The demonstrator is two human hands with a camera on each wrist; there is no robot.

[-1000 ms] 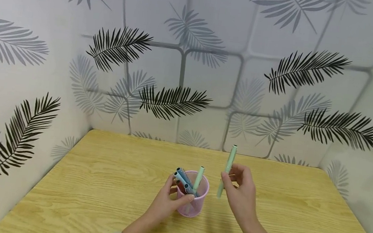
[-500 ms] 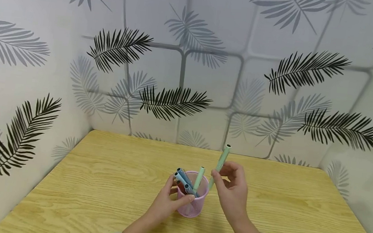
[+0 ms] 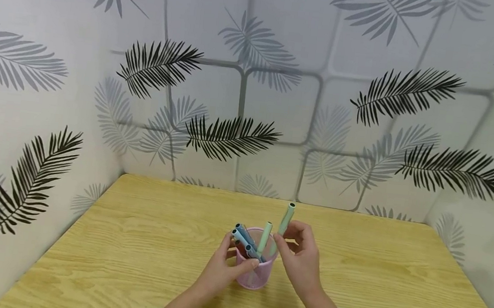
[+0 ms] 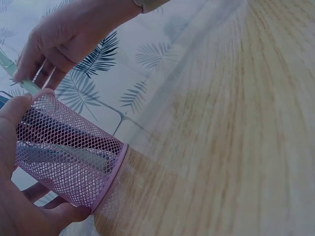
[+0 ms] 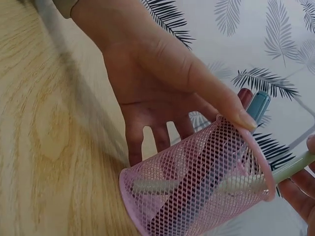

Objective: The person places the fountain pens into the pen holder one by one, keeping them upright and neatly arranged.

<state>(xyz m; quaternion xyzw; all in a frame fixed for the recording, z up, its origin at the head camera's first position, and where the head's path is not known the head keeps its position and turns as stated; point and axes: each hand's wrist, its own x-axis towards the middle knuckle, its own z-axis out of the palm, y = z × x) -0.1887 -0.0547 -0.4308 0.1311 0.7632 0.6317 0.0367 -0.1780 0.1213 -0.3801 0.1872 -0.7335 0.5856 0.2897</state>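
Note:
A pink mesh pen holder (image 3: 257, 276) stands upright on the wooden table, steadied by my left hand (image 3: 218, 270). My left thumb lies on its rim and the fingers reach round its far side. Between thumb and fingers, my right hand (image 3: 303, 263) pinches a light green pen (image 3: 287, 219), tilted, its lower end inside the holder's right side. A second light green pen (image 3: 265, 237) leans in the holder beside several blue pens (image 3: 243, 234). The right wrist view also shows a dark red pen (image 5: 245, 96) there.
The wooden table (image 3: 142, 243) spreads out on both sides of the holder. Behind it rises a pale wall (image 3: 279, 102) with a leaf pattern, which continues along the left and right sides.
My right hand has moved left and lowered the green pen from beside the holder into its opening. The left hand has stayed at the holder.

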